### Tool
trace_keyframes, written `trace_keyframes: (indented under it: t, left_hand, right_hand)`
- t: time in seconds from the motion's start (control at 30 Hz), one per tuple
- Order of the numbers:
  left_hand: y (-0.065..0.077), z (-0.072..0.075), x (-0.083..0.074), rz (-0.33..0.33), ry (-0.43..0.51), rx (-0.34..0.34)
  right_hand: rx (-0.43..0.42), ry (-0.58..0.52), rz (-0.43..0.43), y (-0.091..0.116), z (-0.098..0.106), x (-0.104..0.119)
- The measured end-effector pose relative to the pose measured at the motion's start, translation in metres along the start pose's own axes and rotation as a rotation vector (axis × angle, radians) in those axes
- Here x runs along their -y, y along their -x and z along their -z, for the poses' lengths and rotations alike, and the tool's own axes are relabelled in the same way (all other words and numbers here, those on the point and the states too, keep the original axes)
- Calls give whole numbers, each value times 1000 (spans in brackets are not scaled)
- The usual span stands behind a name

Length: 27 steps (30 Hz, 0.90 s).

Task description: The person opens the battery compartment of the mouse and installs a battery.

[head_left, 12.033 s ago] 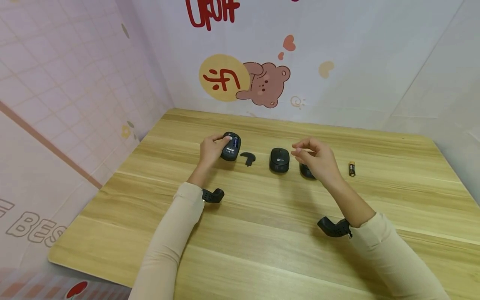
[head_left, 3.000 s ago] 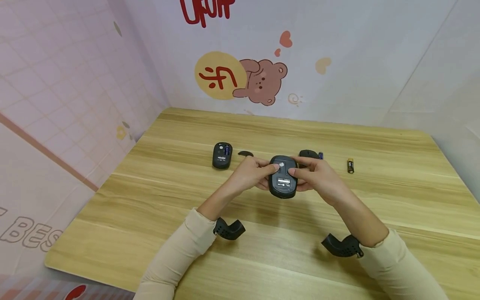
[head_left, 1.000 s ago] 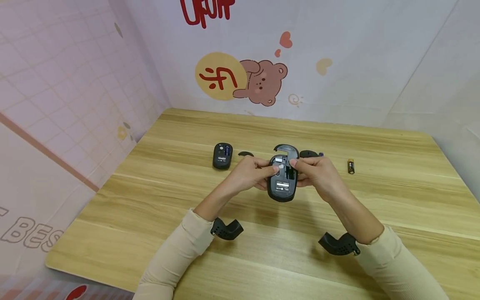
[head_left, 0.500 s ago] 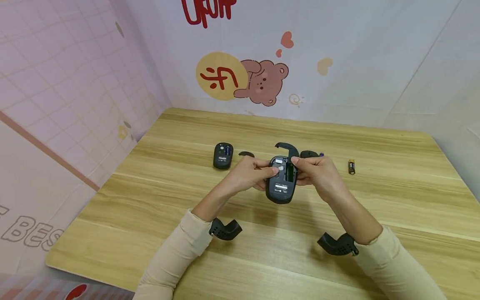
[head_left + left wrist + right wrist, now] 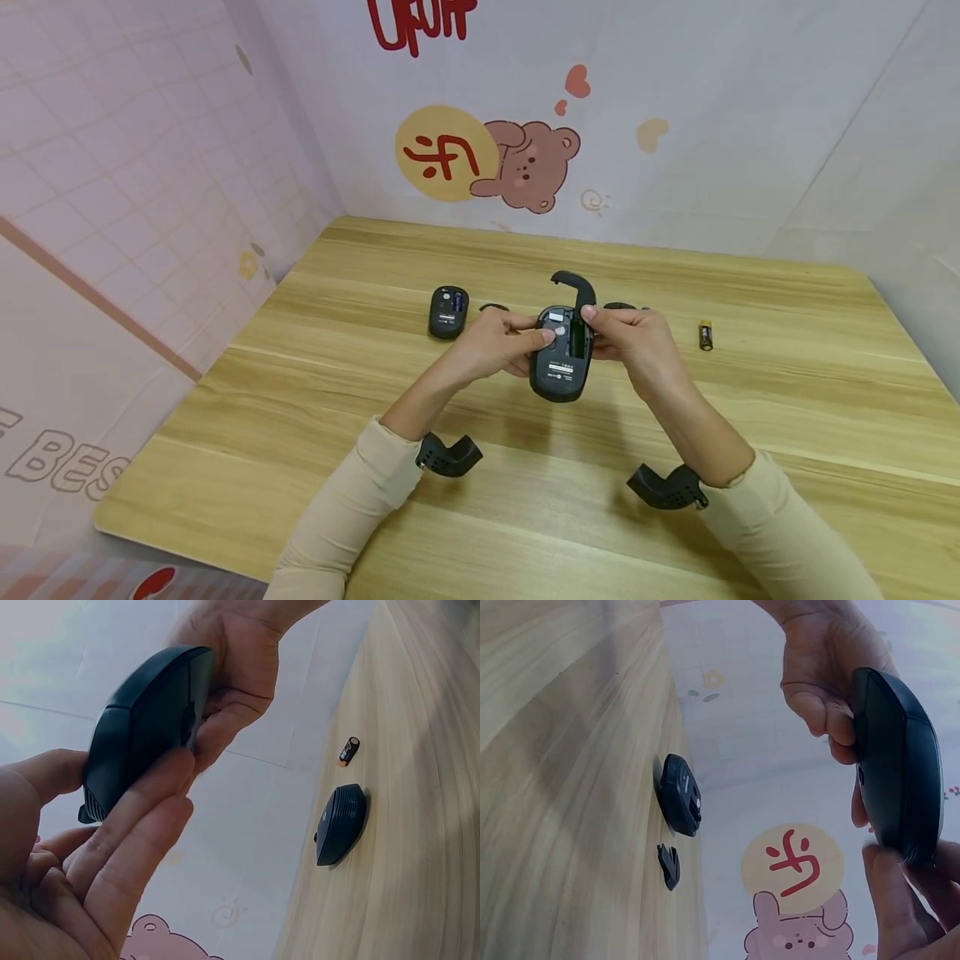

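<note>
A black computer mouse (image 5: 558,375) is held underside up above the table, its dark battery slot (image 5: 578,337) exposed. My left hand (image 5: 491,346) grips its left side, thumb on the underside and fingers behind. My right hand (image 5: 637,337) pinches the curved black battery cover (image 5: 577,285) at the mouse's upper right edge; the cover's arc sticks out past the mouse's top end. Right fingertips are partly hidden behind the mouse. In the left wrist view the mouse (image 5: 146,720) appears side-on between both hands.
Another mouse (image 5: 448,315) lies underside up at left, a blue battery in its slot. Beside it is a loose cover (image 5: 493,307). Behind my right hand a third mouse (image 5: 619,306) is mostly hidden. A black-and-orange battery (image 5: 706,335) lies at right. A wall stands behind the table.
Twelve seconds ago my left hand held the left mouse, now on the table. The centre mouse has been picked up and turned over. Its cover, in place three seconds ago, has slid upward and off.
</note>
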<state>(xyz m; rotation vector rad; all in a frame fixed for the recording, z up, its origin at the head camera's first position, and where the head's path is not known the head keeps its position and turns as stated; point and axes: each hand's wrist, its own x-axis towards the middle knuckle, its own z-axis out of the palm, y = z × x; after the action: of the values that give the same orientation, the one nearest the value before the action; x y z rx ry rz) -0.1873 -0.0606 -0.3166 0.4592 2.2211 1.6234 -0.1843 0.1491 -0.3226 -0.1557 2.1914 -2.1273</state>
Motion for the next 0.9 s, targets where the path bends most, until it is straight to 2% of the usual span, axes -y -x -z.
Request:
trace_keyframes:
  t: [0.17,0.4,0.57,0.73,0.83,0.9]
  left_hand:
    - [0,3,0,12,-6,-16]
    - [0,7,1,36,9,-49]
    - [2,12,1,37,12,-82]
    - [5,20,-2,10,22,-131]
    - [6,24,-5,-11,34,-164]
    - [7,26,-6,-22,51,-182]
  right_hand:
    - [-48,-89,7,-2,-3,2]
    - [-98,-239,98,-11,2,11]
    - [-158,-234,91,-22,10,11]
    - [-258,-116,33,-38,19,-2]
    - [-326,37,-1,-49,23,-18]
    - [-355,183,1,-56,26,-30]
